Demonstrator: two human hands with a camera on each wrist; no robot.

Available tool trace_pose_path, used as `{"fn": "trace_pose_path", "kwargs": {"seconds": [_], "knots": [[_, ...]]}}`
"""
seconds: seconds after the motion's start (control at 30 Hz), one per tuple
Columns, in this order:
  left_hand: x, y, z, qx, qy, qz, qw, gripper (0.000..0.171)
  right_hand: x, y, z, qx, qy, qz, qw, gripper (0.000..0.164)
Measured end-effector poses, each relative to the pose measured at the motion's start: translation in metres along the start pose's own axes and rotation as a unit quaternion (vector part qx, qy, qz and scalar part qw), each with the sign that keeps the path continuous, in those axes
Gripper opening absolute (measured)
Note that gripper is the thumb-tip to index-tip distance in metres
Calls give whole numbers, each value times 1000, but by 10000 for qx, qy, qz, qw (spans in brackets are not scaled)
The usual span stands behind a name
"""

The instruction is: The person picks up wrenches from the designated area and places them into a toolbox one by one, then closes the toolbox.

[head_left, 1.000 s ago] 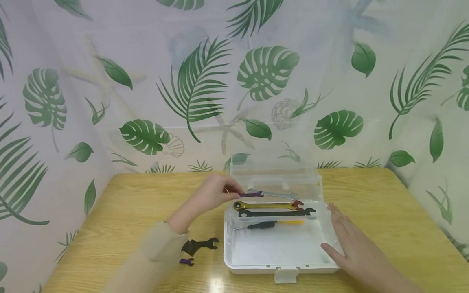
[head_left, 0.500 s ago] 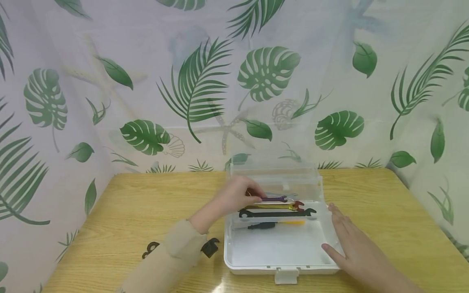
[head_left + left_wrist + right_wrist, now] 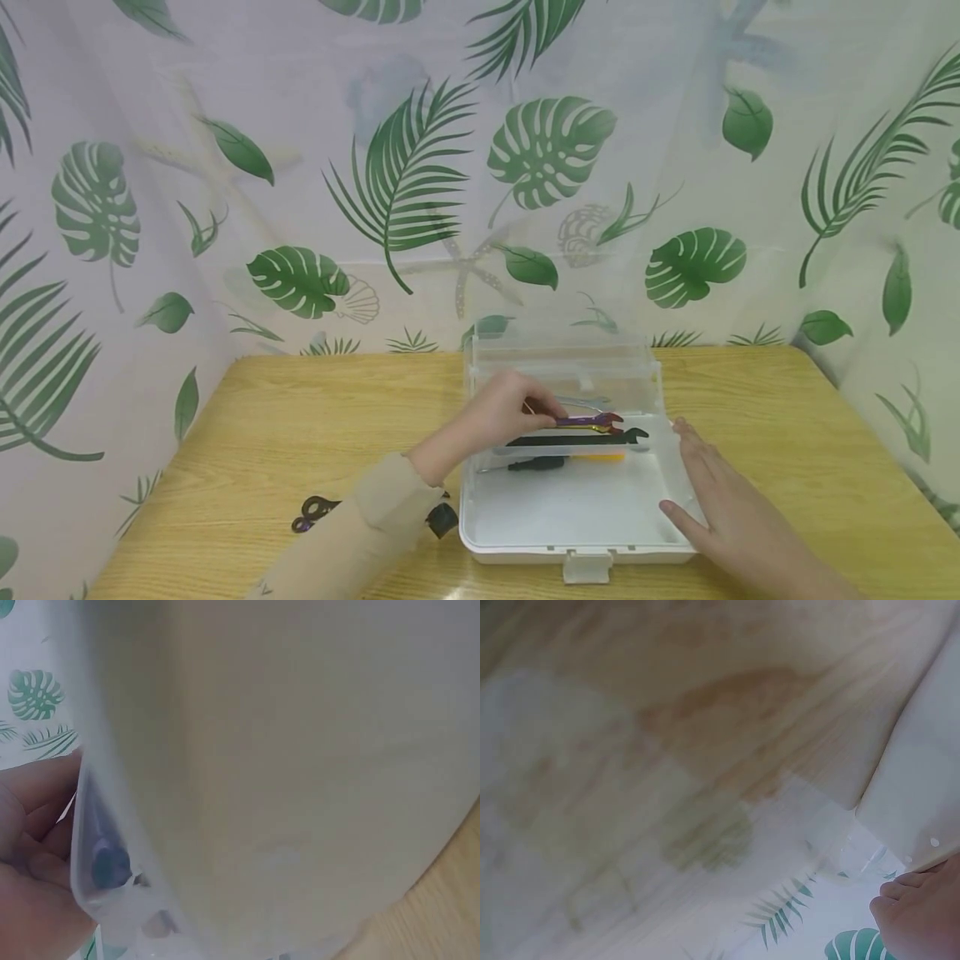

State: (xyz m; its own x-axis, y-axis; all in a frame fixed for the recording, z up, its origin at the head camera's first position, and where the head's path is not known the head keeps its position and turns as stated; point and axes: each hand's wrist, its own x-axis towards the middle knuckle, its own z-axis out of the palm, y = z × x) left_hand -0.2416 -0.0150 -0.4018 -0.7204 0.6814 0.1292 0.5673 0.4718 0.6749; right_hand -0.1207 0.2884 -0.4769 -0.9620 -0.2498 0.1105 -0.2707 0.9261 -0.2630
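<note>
My left hand (image 3: 513, 410) pinches a small purple wrench (image 3: 581, 422) by its near end, low over the tray inside a white toolbox (image 3: 555, 512) with its clear lid (image 3: 562, 358) raised. Under and around the purple wrench lie a gold wrench (image 3: 597, 430), a red wrench end (image 3: 617, 418), a black wrench (image 3: 577, 440) and a silver wrench (image 3: 588, 402). In the left wrist view, my left hand (image 3: 34, 862) is beside the clear plastic, its hold partly hidden. My right hand (image 3: 727, 504) rests along the toolbox's right side with extended fingers.
A black-handled screwdriver (image 3: 537, 463) and an orange-yellow piece (image 3: 603, 457) lie in the box behind the tray's front wall. On the wooden table (image 3: 300, 433), a black ring-end wrench (image 3: 318, 506), a purple ring end (image 3: 302, 524) and a black square piece (image 3: 442, 520) show around my left sleeve.
My left hand has moved right and slightly down with the purple wrench, from the tray's left end to over the gold wrench. My right hand has stayed at the box's side.
</note>
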Motion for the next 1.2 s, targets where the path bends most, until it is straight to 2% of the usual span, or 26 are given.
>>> {"fn": "trace_pose_path", "kwargs": {"seconds": [0.3,0.67,1.0,1.2], "knots": [[2,-2,6,68,-47,-79,9999,15,0,0,0,-12,-21,20,10000,96],[3,-4,9,33,-103,19,9999,18,-2,2,3,-15,104,-70,9999,94],[4,-3,7,-65,-275,70,9996,18,-2,1,3,-13,141,-84,9999,94],[3,-5,2,-153,-114,41,9998,17,-2,1,2,-3,72,-35,10000,94]]}}
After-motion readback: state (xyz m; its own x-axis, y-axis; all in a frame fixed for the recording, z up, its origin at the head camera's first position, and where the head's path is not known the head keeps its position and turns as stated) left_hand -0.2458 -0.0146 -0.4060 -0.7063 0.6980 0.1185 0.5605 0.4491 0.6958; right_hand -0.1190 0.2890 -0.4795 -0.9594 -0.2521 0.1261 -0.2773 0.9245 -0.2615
